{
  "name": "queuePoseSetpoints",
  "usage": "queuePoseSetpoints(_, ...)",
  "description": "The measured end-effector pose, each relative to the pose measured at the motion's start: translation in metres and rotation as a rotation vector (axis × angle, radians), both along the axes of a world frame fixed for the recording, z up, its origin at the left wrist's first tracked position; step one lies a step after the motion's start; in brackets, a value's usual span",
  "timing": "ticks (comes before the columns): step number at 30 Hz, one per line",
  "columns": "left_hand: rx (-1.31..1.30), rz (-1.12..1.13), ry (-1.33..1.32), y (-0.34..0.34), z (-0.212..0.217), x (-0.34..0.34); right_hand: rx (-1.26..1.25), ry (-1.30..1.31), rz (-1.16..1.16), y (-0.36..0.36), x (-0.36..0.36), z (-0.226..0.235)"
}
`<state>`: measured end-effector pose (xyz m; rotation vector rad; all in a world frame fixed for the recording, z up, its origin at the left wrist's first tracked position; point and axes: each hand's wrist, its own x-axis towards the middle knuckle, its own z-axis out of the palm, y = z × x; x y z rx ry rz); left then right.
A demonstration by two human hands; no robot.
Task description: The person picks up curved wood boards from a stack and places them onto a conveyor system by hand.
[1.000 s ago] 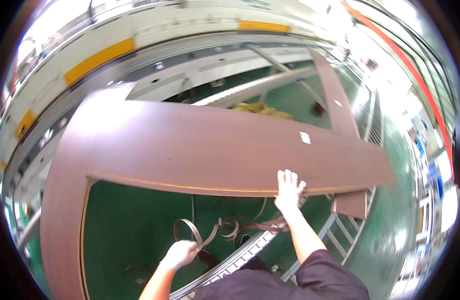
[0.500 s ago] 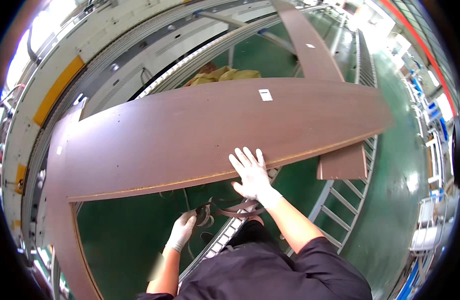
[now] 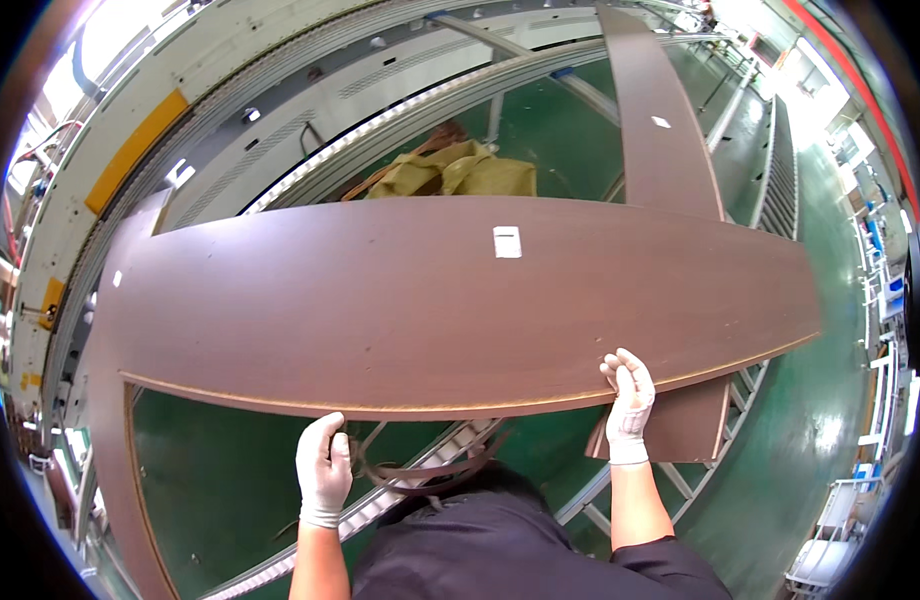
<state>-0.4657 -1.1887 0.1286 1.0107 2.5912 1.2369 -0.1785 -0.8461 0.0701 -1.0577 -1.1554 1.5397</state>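
While both gloved hands, left hand [image 3: 324, 470] and right hand [image 3: 628, 392], close their grip on the near edge of the wide brown panel [image 3: 450, 300] across the roller conveyor [image 3: 420, 480], its unsupported far end could tip or slip.

A green floor [image 3: 230, 490] fills the lower left and runs up the right side of the frame. A crumpled yellowish cloth [image 3: 460, 172] lies at upper centre, just above the middle. A long roller conveyor [image 3: 380, 120] curves across the upper left, with a yellow panel [image 3: 135, 150] on the machine beside it. A metal ladder-like rack [image 3: 720, 470] sits at lower right. White carts [image 3: 830, 545] stand in the far lower right corner.
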Motion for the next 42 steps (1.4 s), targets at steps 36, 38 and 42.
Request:
queuePoseSetpoints(36,-0.79,-0.367,0.248,0.289,0.004,-0.268,0.754,-1.263,-0.606,-0.029,0.13,-0.095)
queuePoseSetpoints(38,-0.761,-0.396,0.239,0.296,0.003,-0.256,0.675,-1.253,-0.637,-0.009,0.135,-0.098)
queuePoseSetpoints(42,-0.764,-0.476,0.181,0.295,-0.018,-0.248,0.552,-1.253,-0.672,0.023,0.135,-0.105)
